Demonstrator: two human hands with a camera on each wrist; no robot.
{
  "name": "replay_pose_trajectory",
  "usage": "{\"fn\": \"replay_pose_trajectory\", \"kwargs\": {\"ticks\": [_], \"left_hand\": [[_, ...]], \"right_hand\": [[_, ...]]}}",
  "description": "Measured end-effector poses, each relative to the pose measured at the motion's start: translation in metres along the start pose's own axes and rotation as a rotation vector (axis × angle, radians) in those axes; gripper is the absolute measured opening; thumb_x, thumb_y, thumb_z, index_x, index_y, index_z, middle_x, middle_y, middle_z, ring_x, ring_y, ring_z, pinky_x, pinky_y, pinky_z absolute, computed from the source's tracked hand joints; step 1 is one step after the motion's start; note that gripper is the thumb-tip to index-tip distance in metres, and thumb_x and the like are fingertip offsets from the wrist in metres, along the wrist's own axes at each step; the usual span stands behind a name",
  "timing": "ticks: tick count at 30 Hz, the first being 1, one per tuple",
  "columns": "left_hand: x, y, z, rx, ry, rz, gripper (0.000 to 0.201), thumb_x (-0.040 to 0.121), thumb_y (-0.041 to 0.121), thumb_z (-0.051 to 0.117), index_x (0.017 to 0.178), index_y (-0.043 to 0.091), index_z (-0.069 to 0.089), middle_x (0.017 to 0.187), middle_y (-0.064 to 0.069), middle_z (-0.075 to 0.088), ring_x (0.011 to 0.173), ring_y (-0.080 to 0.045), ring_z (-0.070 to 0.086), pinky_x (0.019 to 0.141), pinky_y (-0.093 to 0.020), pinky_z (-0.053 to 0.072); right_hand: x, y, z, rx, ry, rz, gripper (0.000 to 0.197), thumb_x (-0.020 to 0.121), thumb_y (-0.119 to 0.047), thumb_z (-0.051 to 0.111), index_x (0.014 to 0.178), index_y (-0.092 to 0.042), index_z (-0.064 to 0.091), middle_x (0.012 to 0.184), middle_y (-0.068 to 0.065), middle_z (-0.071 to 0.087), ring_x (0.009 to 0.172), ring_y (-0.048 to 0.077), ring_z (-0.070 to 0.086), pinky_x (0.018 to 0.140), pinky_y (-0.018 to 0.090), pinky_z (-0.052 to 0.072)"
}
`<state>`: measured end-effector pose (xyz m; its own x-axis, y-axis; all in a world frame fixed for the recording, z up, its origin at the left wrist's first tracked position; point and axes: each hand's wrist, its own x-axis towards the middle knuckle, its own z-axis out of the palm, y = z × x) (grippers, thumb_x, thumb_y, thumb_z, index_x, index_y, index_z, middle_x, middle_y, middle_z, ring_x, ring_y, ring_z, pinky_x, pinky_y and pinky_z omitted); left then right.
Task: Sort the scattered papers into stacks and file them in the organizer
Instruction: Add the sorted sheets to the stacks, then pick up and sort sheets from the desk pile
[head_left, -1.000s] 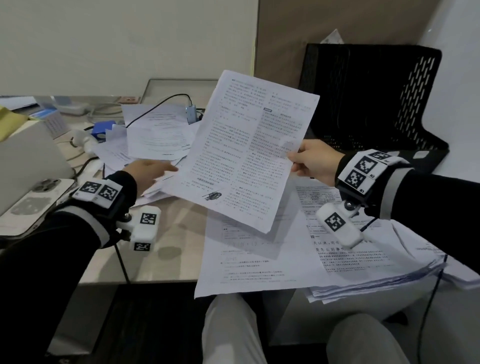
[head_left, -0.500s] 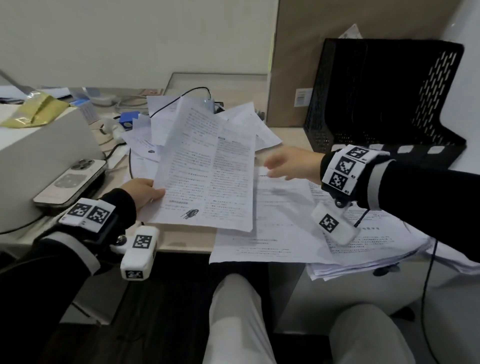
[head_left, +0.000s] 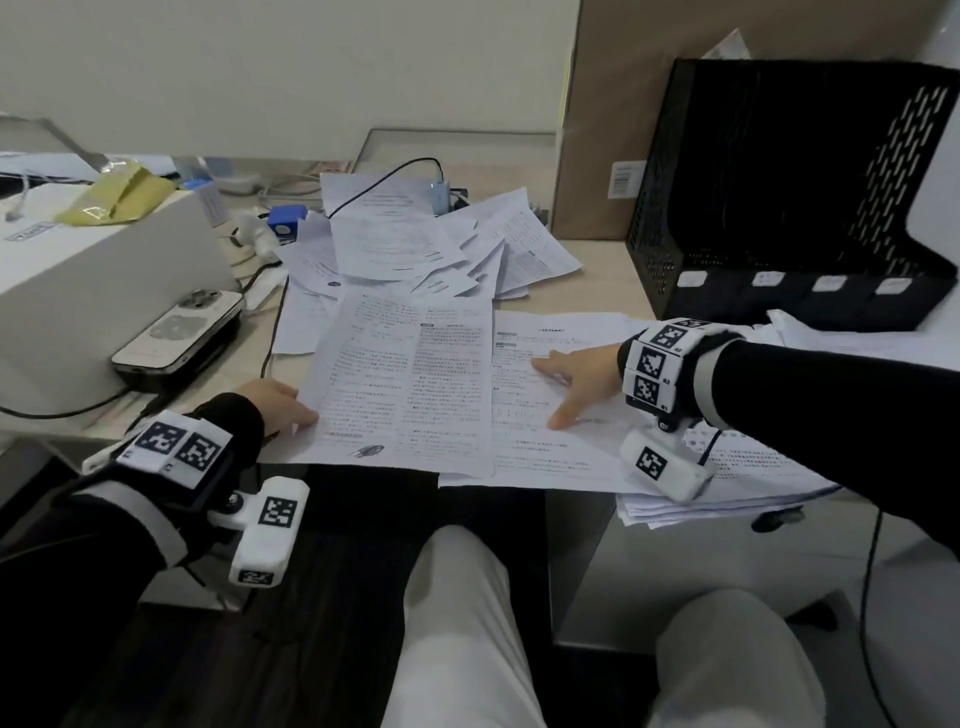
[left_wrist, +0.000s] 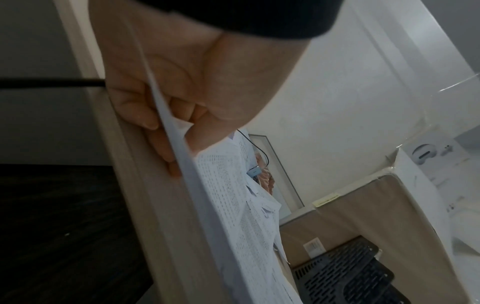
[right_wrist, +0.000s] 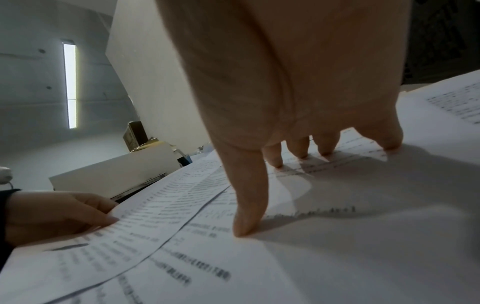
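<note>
While left hand (head_left: 275, 405) pinches sheet (head_left: 410, 379), right hand (head_left: 582, 379) presses beside.

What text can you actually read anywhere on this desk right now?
None is legible.
Printed sheet in the left hand: dense print, too small.
Sheet under the right hand: blurred.
Organizer slot labels: unreadable.
Barcode sticker: too small.

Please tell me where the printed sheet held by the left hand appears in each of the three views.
Head: the sheet lies centre, its left edge gripped by the left hand.
Left wrist: seen edge-on, running from centre to bottom.
Right wrist: lower left.
Shared landmark: the left hand, in all three.
</note>
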<state>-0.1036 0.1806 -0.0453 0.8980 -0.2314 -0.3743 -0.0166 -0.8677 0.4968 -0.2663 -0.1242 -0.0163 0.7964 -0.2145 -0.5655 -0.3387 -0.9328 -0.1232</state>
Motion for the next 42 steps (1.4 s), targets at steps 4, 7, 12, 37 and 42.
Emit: {"fn": "replay_pose_trajectory", "kwargs": {"ticks": [4, 7, 12, 37, 42], "left_hand": [[-0.003, 0.006, 0.000, 0.013, -0.003, -0.014, 0.027, 0.077, 0.012, 0.074, 0.101, 0.000, 0.066, 0.078, -0.022, 0.061, 0.071, -0.031, 0.059, 0.066, -0.031, 0.047], [-0.002, 0.013, -0.007, -0.018, 0.035, -0.024, 0.052, 0.073, 0.011, 0.078, 0.120, 0.002, 0.058, 0.111, -0.019, 0.062, 0.094, -0.030, 0.058, 0.086, -0.035, 0.047], [-0.019, 0.046, -0.008, 0.045, -0.034, 0.274, 0.073, 0.077, 0.019, 0.076, 0.141, 0.019, 0.041, 0.148, -0.008, 0.037, 0.136, -0.025, 0.036, 0.111, -0.035, 0.027], [-0.021, 0.071, -0.007, 0.520, -0.397, 0.486, 0.111, 0.047, 0.086, 0.058, 0.144, 0.040, 0.028, 0.154, 0.009, 0.027, 0.142, -0.014, 0.027, 0.120, -0.037, 0.014], [0.001, 0.110, -0.057, 0.198, -0.222, 0.463, 0.065, 0.073, 0.058, 0.064, 0.133, 0.036, 0.049, 0.142, 0.013, 0.045, 0.130, -0.012, 0.042, 0.116, -0.038, 0.026]], "right_hand": [[0.000, 0.006, -0.001, 0.014, 0.003, 0.013, 0.098, 0.084, -0.043, 0.066, 0.153, -0.018, 0.000, 0.161, 0.005, 0.003, 0.146, 0.021, 0.015, 0.117, 0.033, 0.011], [0.000, 0.008, 0.000, 0.024, 0.002, 0.011, 0.098, 0.084, -0.042, 0.067, 0.153, -0.019, 0.001, 0.161, 0.004, 0.004, 0.146, 0.020, 0.015, 0.117, 0.032, 0.011], [0.001, 0.009, 0.000, 0.051, 0.010, 0.001, 0.098, 0.084, -0.040, 0.067, 0.153, -0.016, 0.001, 0.161, 0.003, -0.001, 0.147, 0.019, 0.012, 0.117, 0.030, 0.009], [-0.022, 0.008, -0.017, 0.163, 0.172, -0.079, 0.079, 0.085, -0.040, 0.066, 0.149, -0.016, 0.027, 0.155, 0.000, 0.028, 0.141, 0.019, 0.028, 0.115, 0.031, 0.019], [-0.017, 0.004, -0.081, 0.440, 0.293, -0.083, 0.043, 0.090, -0.033, 0.061, 0.128, -0.015, 0.054, 0.128, 0.001, 0.059, 0.115, 0.016, 0.056, 0.094, 0.030, 0.048]]}}
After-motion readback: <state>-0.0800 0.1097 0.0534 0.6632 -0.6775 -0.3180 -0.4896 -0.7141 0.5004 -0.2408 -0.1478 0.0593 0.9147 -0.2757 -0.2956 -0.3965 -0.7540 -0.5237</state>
